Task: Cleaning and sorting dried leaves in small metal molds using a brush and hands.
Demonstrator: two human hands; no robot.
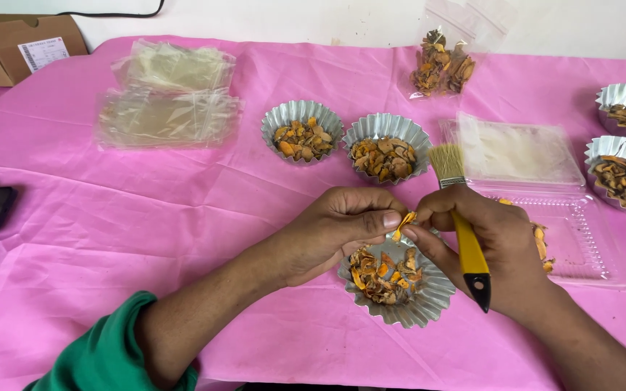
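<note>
Left hand (338,228) and right hand (483,239) pinch one orange dried slice (403,221) together | right hand also grips yellow-handled brush (461,217), bristles up | fluted foil cup (398,281) of dried slices directly below | two filled foil cups (345,140) behind | pink cloth (110,232) underneath

A green sleeve (114,347) covers the left forearm.

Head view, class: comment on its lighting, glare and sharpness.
Head view: soft, even light with faint shadows under the hands; mild glare on the foil cups and the clear plastic tray; the pink cloth and the brush look sharp.
</note>
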